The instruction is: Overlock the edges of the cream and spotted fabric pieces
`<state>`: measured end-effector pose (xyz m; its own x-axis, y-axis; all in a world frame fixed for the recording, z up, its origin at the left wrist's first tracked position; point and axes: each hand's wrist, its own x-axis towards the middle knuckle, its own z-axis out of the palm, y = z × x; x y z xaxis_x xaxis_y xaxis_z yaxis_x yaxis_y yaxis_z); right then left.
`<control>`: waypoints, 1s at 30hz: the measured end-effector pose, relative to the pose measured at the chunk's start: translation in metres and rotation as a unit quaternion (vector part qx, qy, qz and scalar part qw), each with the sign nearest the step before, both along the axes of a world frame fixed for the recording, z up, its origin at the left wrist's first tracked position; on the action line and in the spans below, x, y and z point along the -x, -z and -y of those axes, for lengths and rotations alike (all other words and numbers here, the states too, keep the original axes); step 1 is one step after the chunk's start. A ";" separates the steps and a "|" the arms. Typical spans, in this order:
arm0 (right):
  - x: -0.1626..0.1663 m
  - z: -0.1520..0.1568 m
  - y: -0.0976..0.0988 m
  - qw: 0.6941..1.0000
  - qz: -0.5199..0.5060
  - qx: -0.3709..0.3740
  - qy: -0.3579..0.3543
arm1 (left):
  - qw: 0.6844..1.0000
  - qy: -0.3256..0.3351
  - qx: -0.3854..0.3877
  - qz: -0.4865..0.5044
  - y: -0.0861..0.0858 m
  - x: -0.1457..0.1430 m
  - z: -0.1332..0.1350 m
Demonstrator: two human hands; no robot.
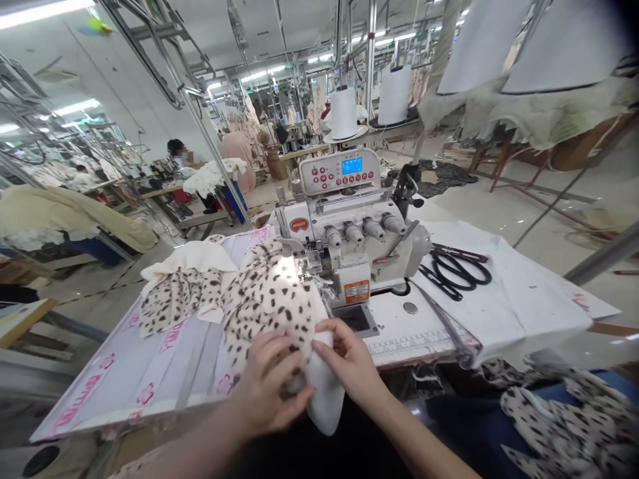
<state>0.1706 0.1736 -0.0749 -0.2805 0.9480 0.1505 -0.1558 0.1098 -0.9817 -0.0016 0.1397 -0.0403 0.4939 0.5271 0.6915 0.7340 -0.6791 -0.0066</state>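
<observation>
Spotted fabric point(269, 306) gathered in both hands at the overlocker point(344, 233)!
There's the left hand point(272, 382), curled tight over the fabric and bunching it near the edge of the desk point(114, 399), while the right hand point(349, 359) pinches a white cloth point(327, 389) against it! The fabric runs up the desk, its far end right at the machine's presser foot point(305, 266). Black scissors point(452, 273) lie on a white sheet point(504, 293) to the right, another spotted piece point(184, 299) sits on the left, and more spotted cloth point(559, 426) heaps at lower right. Way back, a seated worker point(174, 163).
</observation>
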 end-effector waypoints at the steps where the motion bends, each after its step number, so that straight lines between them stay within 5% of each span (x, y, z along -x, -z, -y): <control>1: -0.003 0.004 0.002 1.000 0.011 -0.006 0.009 | 0.999 -0.050 0.003 0.010 0.014 0.002 0.011; 3: -0.007 0.008 0.004 0.999 0.040 -0.025 0.027 | 0.989 -0.143 0.028 0.005 0.032 0.011 0.025; 5: -0.010 0.010 0.004 0.996 0.072 -0.045 0.039 | 0.982 -0.182 0.057 -0.010 0.033 0.023 0.031; 7: -0.011 0.010 0.001 0.993 0.093 -0.059 0.041 | 0.980 -0.185 0.074 -0.007 0.016 0.031 0.034; 11: -0.003 0.014 -0.008 0.995 0.086 -0.047 0.001 | 0.982 -0.179 0.066 -0.002 -0.045 0.019 0.046; 16: 0.016 0.024 -0.019 0.977 -0.120 0.057 -0.166 | 0.990 -0.061 0.109 -0.073 -0.079 -0.007 0.049; 20: 0.019 0.020 -0.015 0.940 -0.214 0.140 -0.225 | 0.985 -0.071 0.148 -0.046 -0.083 -0.003 0.044; 24: 0.014 0.017 -0.011 0.968 -0.135 0.090 -0.192 | 0.984 -0.080 0.152 -0.036 -0.081 -0.003 0.046; 30: 0.010 0.020 -0.011 0.981 -0.168 0.075 -0.052 | 0.974 -0.012 0.162 -0.159 -0.034 -0.016 0.048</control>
<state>0.1608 0.1537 -0.0644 -0.3359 0.9352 0.1117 -0.4768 -0.0665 -0.8765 0.0141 0.0920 -0.0059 0.6415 0.7056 0.3011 0.7450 -0.6665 -0.0253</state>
